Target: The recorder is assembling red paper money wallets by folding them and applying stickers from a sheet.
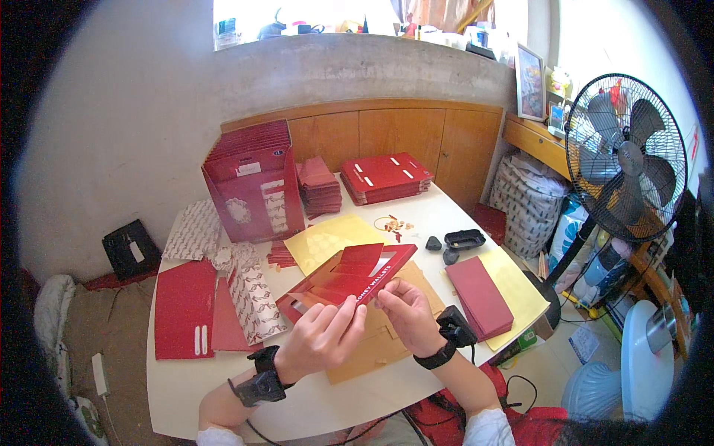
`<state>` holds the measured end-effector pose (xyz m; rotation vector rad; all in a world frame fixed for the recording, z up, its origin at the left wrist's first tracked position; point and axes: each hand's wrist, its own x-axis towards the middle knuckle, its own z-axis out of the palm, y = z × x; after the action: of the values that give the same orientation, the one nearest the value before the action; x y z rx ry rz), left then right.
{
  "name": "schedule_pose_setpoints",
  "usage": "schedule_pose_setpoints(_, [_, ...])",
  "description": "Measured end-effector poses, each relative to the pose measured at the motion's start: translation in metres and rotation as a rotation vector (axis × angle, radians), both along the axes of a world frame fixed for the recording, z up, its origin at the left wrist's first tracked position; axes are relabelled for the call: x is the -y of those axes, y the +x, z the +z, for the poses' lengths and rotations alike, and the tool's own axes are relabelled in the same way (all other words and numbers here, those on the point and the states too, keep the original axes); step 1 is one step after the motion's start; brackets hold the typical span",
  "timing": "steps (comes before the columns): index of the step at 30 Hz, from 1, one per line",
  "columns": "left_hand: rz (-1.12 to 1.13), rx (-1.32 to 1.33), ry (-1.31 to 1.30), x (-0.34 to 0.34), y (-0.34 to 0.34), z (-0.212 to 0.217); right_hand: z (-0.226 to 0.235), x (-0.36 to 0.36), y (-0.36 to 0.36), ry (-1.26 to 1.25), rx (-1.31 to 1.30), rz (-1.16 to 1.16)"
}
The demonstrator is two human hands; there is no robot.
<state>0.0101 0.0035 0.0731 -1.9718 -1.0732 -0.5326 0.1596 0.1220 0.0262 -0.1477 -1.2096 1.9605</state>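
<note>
A red flat cardboard packet with white lettering and cut-out windows is tilted up over the middle of the table. A darker red paper piece lies over its upper face. My left hand grips the packet's near edge, fingers laid along it. Close to its right side is my right hand, with thumb and fingertips pinched together; whether they hold something small cannot be seen. Beneath both hands is a tan cardboard sheet. A stack of dark red envelopes lies right of my right hand.
A tall red box of upright packets stands at the back left, beside stacked red packets. Patterned white paper and a red panel lie left. Small scraps and a black case are farther back. A fan stands right.
</note>
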Motion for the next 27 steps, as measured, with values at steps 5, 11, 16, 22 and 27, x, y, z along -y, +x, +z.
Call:
schedule_pose_setpoints(5, [-0.005,0.003,0.005,-0.0009,0.001,-0.0007,-0.0024,0.0,0.0002,0.013,0.017,-0.033])
schedule_pose_setpoints(11, [0.002,0.007,0.0,0.0,0.0009,-0.0012,-0.0016,0.0036,-0.0023,0.014,0.037,-0.088])
schedule_pose_setpoints(16, [0.001,0.004,-0.008,0.0003,0.0013,-0.0007,-0.0026,0.0041,-0.0026,0.037,0.075,-0.145])
schedule_pose_setpoints(22, [0.006,0.009,-0.01,0.0016,0.0013,-0.0002,-0.0029,0.0053,-0.0042,0.042,0.082,-0.172])
schedule_pose_setpoints(27, [0.003,0.013,0.0,-0.0012,0.002,-0.0027,-0.0052,0.005,-0.0042,0.074,0.073,-0.192])
